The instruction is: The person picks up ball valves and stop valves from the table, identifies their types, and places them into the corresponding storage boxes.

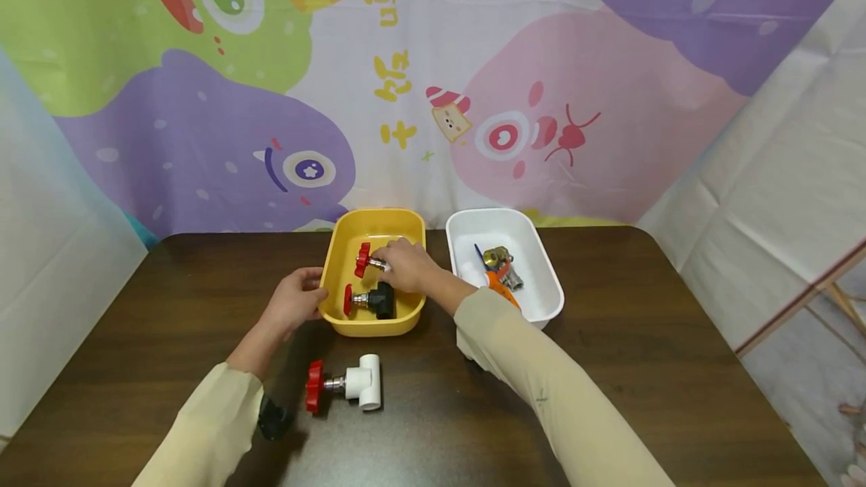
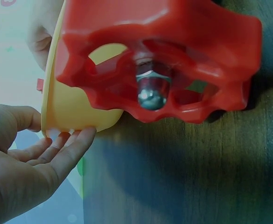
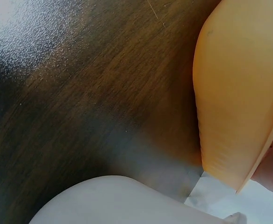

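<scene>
A yellow tub (image 1: 338, 261) stands at the back middle of the dark table. My right hand (image 1: 406, 265) reaches into it and grips a valve with a red handwheel (image 1: 363, 259), whose body is hidden under my fingers. A second valve with a black body (image 1: 372, 300) lies in the tub nearer me. My left hand (image 1: 295, 300) rests with straight fingers (image 2: 61, 147) against the yellow tub's (image 2: 71, 109) left wall. A white-bodied valve (image 1: 346, 384) lies on the table in front of the tub, and its red handwheel (image 2: 160, 60) fills the left wrist view.
A white tub (image 1: 541, 276) stands right of the yellow one and holds a brass valve (image 1: 501, 258) with orange and blue handles. The right wrist view shows only the yellow tub wall (image 3: 239, 93), the white tub's rim (image 3: 127, 200) and table wood (image 3: 80, 93). A printed cloth hangs behind.
</scene>
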Motion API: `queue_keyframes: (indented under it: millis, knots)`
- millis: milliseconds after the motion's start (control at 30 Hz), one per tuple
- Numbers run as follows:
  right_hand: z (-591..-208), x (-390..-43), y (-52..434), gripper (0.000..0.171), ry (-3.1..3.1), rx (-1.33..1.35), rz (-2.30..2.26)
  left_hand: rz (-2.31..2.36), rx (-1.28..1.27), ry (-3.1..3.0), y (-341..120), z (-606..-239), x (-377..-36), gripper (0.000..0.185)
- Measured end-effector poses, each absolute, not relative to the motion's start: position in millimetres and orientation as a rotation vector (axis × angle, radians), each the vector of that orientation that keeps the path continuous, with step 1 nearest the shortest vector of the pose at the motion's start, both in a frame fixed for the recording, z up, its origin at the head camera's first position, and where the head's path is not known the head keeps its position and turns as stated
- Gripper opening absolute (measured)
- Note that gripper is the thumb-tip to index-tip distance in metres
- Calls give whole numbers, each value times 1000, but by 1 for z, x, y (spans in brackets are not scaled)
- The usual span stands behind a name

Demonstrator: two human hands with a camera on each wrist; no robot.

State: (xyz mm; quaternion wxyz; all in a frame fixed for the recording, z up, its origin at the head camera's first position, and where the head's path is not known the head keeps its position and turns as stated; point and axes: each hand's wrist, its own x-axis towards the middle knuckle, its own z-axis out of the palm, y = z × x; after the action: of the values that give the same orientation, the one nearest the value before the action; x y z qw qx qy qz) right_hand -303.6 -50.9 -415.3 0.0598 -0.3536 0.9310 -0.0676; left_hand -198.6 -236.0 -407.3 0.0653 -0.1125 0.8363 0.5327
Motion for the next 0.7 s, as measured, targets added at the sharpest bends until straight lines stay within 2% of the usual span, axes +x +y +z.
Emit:
queue_keyframes:
  millis: [700]
  knots:
    - [-413,-302,-59,40,2766,-1013,-206,1593,-333,2528,-236,-407,-199,49]
